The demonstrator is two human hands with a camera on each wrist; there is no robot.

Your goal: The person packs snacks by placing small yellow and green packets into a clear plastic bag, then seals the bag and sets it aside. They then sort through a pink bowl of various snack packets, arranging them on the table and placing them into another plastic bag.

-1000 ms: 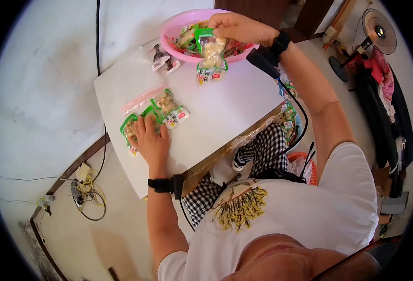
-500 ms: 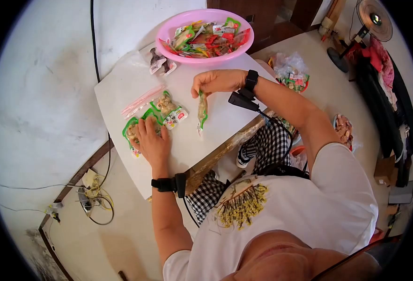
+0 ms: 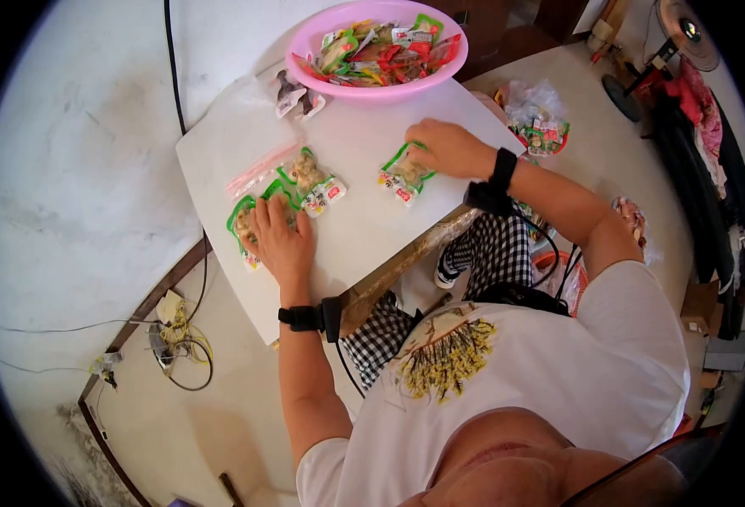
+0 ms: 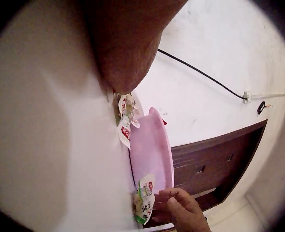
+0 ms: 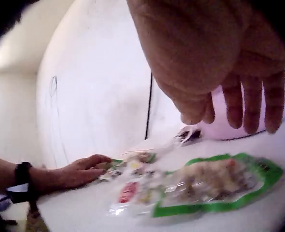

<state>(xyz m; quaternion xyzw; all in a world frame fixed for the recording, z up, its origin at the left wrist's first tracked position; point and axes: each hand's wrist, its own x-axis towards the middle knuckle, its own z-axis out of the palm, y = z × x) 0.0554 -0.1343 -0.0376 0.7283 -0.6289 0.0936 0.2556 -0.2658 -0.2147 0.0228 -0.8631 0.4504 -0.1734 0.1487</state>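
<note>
And down it goes: the green-edged packet (image 3: 407,175), which hung edge-on from the right hand half a second ago, now lies flat on the table (image 3: 357,230), so the setting-down looks all but done and another packet joins those laid out. Its long axis runs from one o'clock to seven, the white printed end pointing to seven. At its two o'clock comes the right hand (image 3: 453,148): the right wrist view shows fingers straight and slightly parted over the packet, pinching nothing; whether a fingertip touches, I can't tell. Across at nine o'clock sits the speckled packet (image 3: 307,173), label end aimed nearer five. At eight, the left hand (image 3: 281,245) rests with fingers spread over more green-edged packets, partly hidden beneath. Dark-filled packet (image 3: 290,95) out at ten; pink basin (image 3: 377,91) up near twelve, heaped with packets.
</note>
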